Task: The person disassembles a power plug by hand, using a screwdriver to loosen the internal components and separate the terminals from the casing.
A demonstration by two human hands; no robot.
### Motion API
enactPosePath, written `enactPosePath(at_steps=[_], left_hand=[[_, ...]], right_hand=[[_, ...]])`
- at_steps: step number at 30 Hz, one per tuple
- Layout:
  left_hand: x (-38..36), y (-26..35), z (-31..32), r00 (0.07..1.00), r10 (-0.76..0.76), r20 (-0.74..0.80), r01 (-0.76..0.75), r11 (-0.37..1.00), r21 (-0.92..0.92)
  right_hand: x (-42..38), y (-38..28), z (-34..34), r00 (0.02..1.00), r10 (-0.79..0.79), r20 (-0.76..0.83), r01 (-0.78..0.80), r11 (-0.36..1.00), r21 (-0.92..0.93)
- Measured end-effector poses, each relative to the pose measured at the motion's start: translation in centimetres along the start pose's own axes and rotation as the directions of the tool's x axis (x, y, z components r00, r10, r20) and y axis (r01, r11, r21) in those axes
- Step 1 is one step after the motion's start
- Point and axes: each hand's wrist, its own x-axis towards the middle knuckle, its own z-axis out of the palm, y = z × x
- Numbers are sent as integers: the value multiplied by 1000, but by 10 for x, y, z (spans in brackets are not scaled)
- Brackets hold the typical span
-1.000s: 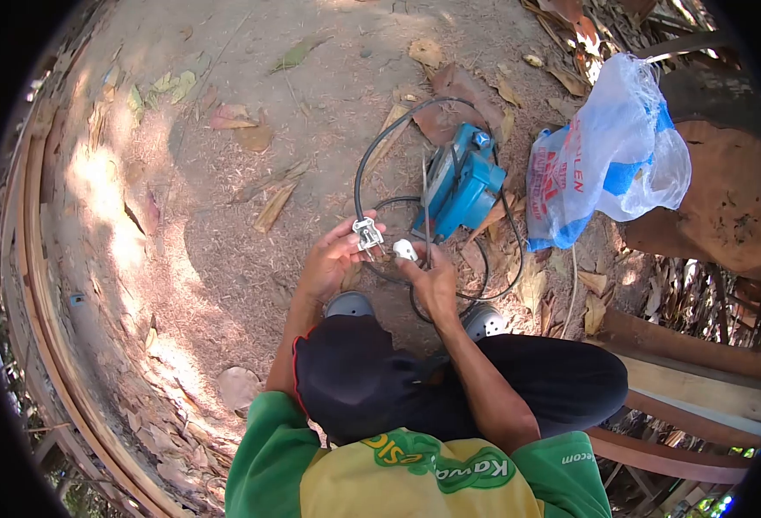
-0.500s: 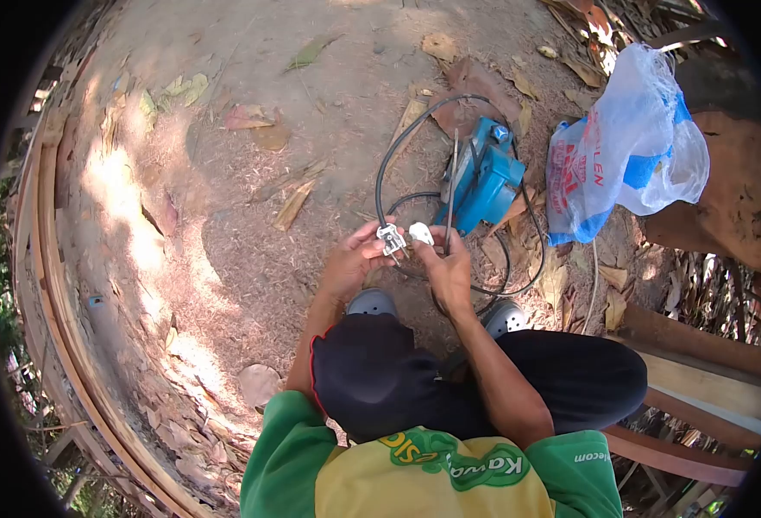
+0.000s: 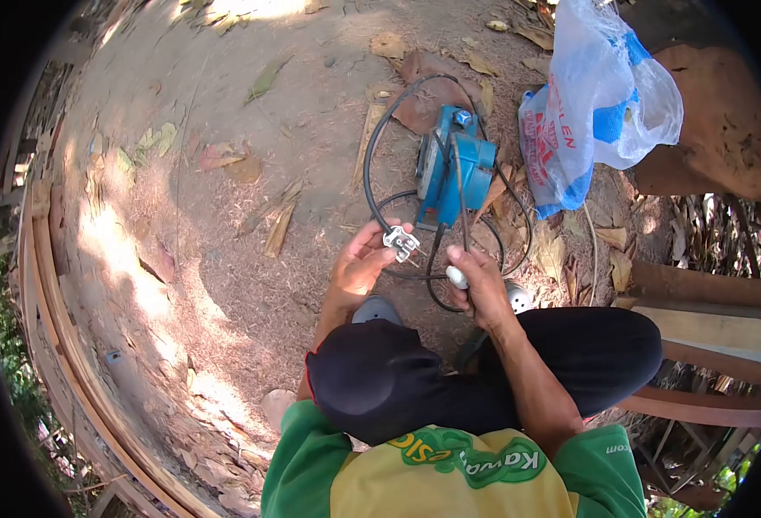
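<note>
My left hand (image 3: 361, 263) pinches a white plug (image 3: 402, 244), its inside and metal pins showing, with a black cord (image 3: 370, 164) running out of its top. Just to the right, my right hand (image 3: 482, 285) is closed on a smooth white plug cover (image 3: 456, 277). A long thin metal rod, seemingly a screwdriver shaft (image 3: 462, 194), sticks up from the same hand; its handle is hidden in the palm. Beyond both hands, a blue electric planer (image 3: 456, 168) rests on the ground, the cord looped around it.
A clear plastic bag with blue and red print (image 3: 562, 129) stands right of the planer. Dry leaves (image 3: 550, 250) litter the dirt floor. Wooden planks (image 3: 717, 332) lie at the right, and a long timber edge (image 3: 61, 328) curves along the left.
My right hand has drawn back from the plug, lower and to the right, carrying the plug cover and rod. My left hand still holds the plug. The view has shifted slightly.
</note>
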Motion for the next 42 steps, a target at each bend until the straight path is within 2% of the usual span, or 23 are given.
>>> enactPosePath(at_steps=[3, 9, 12, 15, 19, 23, 26, 29, 35, 42], left_hand=[[-6, 4, 4, 1000, -1, -2, 1, 998, 69], [-15, 5, 5, 1000, 16, 17, -19, 979, 202], [-16, 4, 6, 1000, 3, 6, -4, 977, 214], [-18, 5, 5, 1000, -19, 9, 17, 980, 196], [-16, 3, 4, 1000, -15, 21, 12, 991, 132], [-19, 4, 3, 1000, -14, -9, 13, 1000, -19], [-19, 3, -1, 999, 9, 32, -6, 995, -99], [-20, 3, 5, 1000, 8, -8, -9, 991, -137], [-20, -10, 6, 993, 98, -72, -107, 984, -140], [-22, -12, 1, 995, 93, -34, -98, 979, -178]], right_hand=[[-4, -7, 7, 999, 47, 24, -43, 989, -140], [-11, -13, 23, 1000, 18, -10, -21, 933, -359], [-8, -9, 24, 994, -111, -7, 97, 899, -427], [-4, -10, 21, 997, -55, -54, 27, 910, -414], [4, -14, 18, 995, -100, 24, 100, 877, -470], [9, -11, 16, 985, -137, 109, 173, 852, -494], [8, -14, 20, 974, -163, 156, 221, 826, -518], [4, -19, 26, 973, -176, 152, 230, 814, -533], [6, -14, 23, 962, -204, 181, 270, 814, -515], [3, -13, 27, 966, -189, 177, 254, 823, -508]])
